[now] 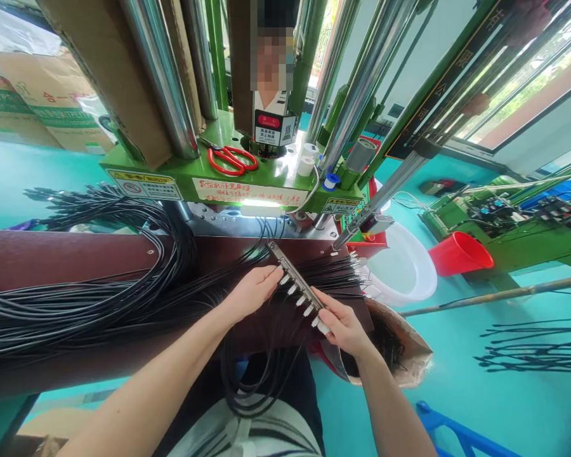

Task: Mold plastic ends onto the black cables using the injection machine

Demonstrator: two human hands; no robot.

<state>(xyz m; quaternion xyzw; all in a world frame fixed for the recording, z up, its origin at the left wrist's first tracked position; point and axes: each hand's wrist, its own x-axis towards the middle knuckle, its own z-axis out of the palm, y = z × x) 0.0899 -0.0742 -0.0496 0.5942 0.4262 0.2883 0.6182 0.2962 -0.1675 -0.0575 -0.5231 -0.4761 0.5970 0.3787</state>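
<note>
Between my two hands is a long metal mold bar [297, 280], tilted down to the right, with several pale connectors sticking out along its lower side. My left hand [254, 291] pinches one of the connectors or the bar's edge near its upper left end; which one I cannot tell. My right hand [341, 319] grips the lower right end, thumb and fingers around it. Black cables [266, 374] loop down below the bar toward my lap. More cables with bare silvery ends [335, 273] lie on the brown table behind the bar.
A green press [285, 184] stands ahead, with red-handled scissors [233, 160] and white tape rolls [306, 164] on it. Bundled black cables [76, 311] cover the table's left. At right are a white tub [404, 266], a red bucket [461, 257] and a paper sack [412, 355]. Another person stands behind the press.
</note>
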